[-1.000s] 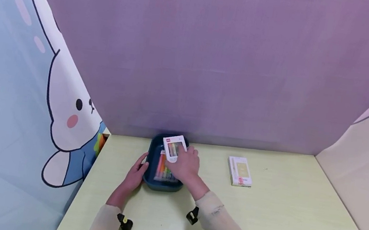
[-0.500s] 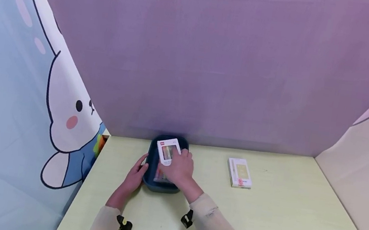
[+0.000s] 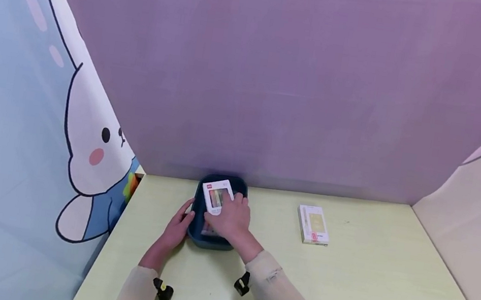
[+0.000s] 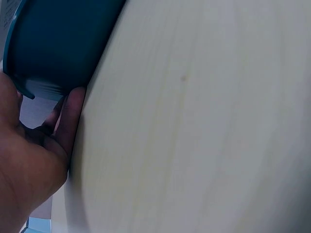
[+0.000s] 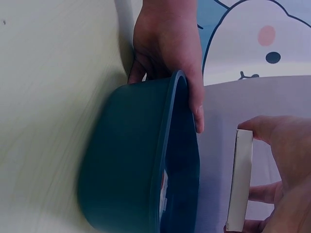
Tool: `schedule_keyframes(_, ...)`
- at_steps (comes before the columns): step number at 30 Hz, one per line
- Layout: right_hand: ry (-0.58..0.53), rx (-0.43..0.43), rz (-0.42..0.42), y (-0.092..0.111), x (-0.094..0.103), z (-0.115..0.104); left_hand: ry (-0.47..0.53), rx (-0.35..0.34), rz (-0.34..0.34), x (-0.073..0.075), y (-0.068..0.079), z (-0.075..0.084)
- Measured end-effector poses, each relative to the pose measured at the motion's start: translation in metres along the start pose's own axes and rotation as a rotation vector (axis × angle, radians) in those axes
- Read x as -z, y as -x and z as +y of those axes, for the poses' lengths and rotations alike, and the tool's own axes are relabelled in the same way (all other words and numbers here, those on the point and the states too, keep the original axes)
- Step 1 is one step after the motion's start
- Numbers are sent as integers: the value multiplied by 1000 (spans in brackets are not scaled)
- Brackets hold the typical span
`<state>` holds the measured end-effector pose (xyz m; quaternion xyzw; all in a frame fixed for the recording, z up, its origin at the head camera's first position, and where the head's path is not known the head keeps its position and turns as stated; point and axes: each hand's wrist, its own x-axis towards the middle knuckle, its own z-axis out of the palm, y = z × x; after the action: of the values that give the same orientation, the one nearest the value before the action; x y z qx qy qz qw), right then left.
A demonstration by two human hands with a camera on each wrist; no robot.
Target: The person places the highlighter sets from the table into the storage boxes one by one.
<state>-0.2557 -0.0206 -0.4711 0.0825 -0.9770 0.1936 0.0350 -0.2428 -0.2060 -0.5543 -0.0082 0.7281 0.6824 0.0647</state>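
Note:
A dark teal plastic bin (image 3: 212,243) stands on the table near the back wall. My left hand (image 3: 175,230) grips its left side; the right wrist view shows a digit hooked over the rim and other fingers against the outside. My right hand (image 3: 234,220) holds a white box (image 3: 216,186) with a window showing coloured sticks, pinched by its edges. In the right wrist view this thin box (image 5: 240,179) is above the bin's opening, apart from the rim. Under it, a clear pack of coloured pens (image 3: 209,229) lies in the bin, mostly hidden.
To the right on the pale table (image 3: 364,290) lies another white box (image 3: 314,225) with a yellowish panel. A purple cloth wall (image 3: 275,98) rises behind the table's back edge. A printed blue cloth (image 3: 7,137) hangs at the left.
My right hand has carried the windowed box left and slightly toward me over the bin, covering more of the pen pack. My left hand stays on the bin's side.

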Motion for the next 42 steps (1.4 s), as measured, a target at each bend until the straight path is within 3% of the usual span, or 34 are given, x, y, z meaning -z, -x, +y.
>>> schedule_keyframes(4,-2,-1,-5,0,-3,1,-23,14,1,0,-2,-1)
schedule_keyframes(11,-1,-7,-11,1,-10,3,-48,28,20,3,-16,-26)
schedule_keyframes(17,-2,-7,-32,3,-20,5,-33,-6,61,1,-15,-37)
schedule_keyframes(25,-6,-6,-9,9,-33,13,-50,-41,78,-4,-10,-38)
schedule_keyframes(34,-60,39,13,8,-20,12,-100,-48,88,-1,-17,-32)
schedule_keyframes(42,-61,86,4,7,-18,22,-57,-40,81,-1,-18,-34)
